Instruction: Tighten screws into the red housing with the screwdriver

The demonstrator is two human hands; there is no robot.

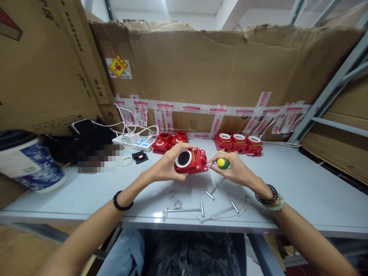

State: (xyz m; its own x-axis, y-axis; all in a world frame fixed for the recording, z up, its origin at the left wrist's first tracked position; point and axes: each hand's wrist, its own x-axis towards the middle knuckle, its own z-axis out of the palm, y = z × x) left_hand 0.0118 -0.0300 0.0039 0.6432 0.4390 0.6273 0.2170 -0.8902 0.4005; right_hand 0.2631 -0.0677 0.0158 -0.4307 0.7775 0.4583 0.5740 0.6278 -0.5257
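Observation:
My left hand (pixel 165 165) grips a red housing (pixel 197 163) with a white ring round a dark round window and a yellow label strip. Fingers and thumb clasp it from the left, above the table. My right hand (pixel 237 168) is wrapped round a screwdriver (pixel 222 163) with a yellow and green handle, its butt turned towards me. The shaft is hidden. Between those fingers and the housing's right end shows a thin whitish strand. Below lie a T-shaped metal rod (pixel 211 194), two more such rods with whitish cords, and a small pile of screws (pixel 176 203).
Three red housings (pixel 238 143) stand at the back right, and red parts (pixel 162 143) at the back left. A power strip (pixel 138 142) with white cables is beside those. A patterned cup (pixel 31 165) stands far left. Cardboard (pixel 201 69) walls the back.

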